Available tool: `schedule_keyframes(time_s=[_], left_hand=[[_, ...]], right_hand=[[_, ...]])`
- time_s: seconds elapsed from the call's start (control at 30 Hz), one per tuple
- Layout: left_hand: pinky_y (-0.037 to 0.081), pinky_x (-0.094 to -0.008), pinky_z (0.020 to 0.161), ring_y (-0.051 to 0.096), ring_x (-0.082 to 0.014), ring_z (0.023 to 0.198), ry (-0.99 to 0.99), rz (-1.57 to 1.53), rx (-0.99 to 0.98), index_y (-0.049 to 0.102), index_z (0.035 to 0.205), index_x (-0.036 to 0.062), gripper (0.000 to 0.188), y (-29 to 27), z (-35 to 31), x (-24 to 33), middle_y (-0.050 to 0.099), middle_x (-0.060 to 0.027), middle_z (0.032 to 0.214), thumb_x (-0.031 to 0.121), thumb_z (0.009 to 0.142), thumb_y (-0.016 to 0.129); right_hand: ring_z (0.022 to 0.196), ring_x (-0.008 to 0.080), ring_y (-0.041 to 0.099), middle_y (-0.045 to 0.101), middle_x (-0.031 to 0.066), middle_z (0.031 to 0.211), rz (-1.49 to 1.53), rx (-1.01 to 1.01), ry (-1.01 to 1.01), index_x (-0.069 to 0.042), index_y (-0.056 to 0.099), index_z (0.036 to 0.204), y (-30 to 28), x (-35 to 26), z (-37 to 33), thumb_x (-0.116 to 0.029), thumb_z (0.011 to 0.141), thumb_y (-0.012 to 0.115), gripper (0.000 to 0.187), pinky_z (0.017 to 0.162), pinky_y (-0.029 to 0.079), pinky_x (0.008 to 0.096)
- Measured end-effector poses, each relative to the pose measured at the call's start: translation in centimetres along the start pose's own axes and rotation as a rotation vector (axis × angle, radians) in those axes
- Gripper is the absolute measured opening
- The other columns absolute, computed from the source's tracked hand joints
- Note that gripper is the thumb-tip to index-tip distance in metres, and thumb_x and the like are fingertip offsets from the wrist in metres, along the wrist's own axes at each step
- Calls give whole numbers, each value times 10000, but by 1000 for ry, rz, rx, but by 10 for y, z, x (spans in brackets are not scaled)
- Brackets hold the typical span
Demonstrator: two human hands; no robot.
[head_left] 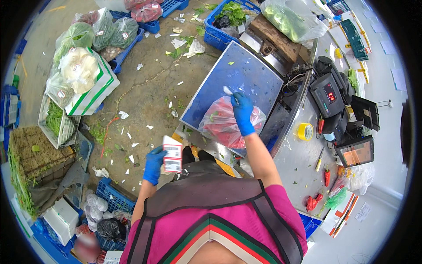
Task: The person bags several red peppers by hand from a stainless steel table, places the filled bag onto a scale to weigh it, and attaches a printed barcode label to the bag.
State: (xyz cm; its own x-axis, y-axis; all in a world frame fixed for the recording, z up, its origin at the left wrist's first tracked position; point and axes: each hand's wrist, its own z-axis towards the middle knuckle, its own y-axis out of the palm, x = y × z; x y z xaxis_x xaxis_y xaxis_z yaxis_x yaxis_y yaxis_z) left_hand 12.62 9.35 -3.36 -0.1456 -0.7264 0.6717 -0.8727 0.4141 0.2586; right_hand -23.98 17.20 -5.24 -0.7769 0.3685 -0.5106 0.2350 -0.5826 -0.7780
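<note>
My left hand, in a blue glove, is closed on a strip of white labels with red borders and barcodes, held out beside my apron. In front of me a clear plastic bag of red peppers lies on the blue scale platform. My right hand, also gloved in blue, reaches over this bag with its fingers closed at the gathered top. A whitish tip sticks out beyond the fingers. The hand covers part of the bag, so the exact grip is partly hidden.
On the right, a steel bench carries a weighing display, a yellow tape roll and a knife. A blue crate of greens stands beyond the platform. Bagged vegetables are stacked at left. Scraps litter the floor.
</note>
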Motion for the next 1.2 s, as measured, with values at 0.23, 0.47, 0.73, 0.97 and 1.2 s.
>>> schedule_keyframes(time_s=[0.23, 0.47, 0.73, 0.97, 1.2], left_hand=[[469, -314, 747, 586, -231, 822, 36, -73, 230, 503, 1015, -67, 286, -70, -59, -14, 580, -145, 926, 24, 747, 460], [476, -320, 744, 589, -250, 829, 48, -233, 150, 486, 1058, -75, 322, -80, -48, -19, 574, -164, 956, 30, 753, 477], [481, -303, 721, 594, -228, 795, 105, -277, 112, 484, 1053, -76, 314, -123, 30, 56, 581, -151, 926, 0, 749, 477], [485, -277, 681, 598, -197, 763, 183, -191, 127, 462, 1091, -70, 338, -148, 66, 164, 586, -126, 918, 21, 766, 465], [491, -290, 662, 603, -201, 744, 251, -281, 257, 530, 1024, -13, 281, -208, 138, 203, 605, -114, 893, 23, 747, 498]], right_hand=[[918, 264, 533, 575, 114, 955, -79, -374, -429, -82, 581, 910, 39, 40, -31, -186, 734, 485, 226, 734, 444, 357], [931, 275, 524, 551, 133, 1011, 213, -1067, -366, -74, 484, 1116, 52, 70, -22, -213, 725, 517, 417, 796, 421, 360], [890, 302, 507, 506, 128, 986, -740, -823, -11, -62, 452, 1102, -31, 77, -95, -182, 593, 634, 554, 742, 401, 425], [719, 316, 581, 609, 131, 776, -518, -816, 264, -126, 625, 762, -20, 60, -30, -140, 634, 526, 163, 651, 460, 394], [722, 283, 599, 622, 137, 793, -375, -1114, 243, -76, 657, 795, -13, 14, 133, -273, 677, 603, 235, 674, 465, 358]])
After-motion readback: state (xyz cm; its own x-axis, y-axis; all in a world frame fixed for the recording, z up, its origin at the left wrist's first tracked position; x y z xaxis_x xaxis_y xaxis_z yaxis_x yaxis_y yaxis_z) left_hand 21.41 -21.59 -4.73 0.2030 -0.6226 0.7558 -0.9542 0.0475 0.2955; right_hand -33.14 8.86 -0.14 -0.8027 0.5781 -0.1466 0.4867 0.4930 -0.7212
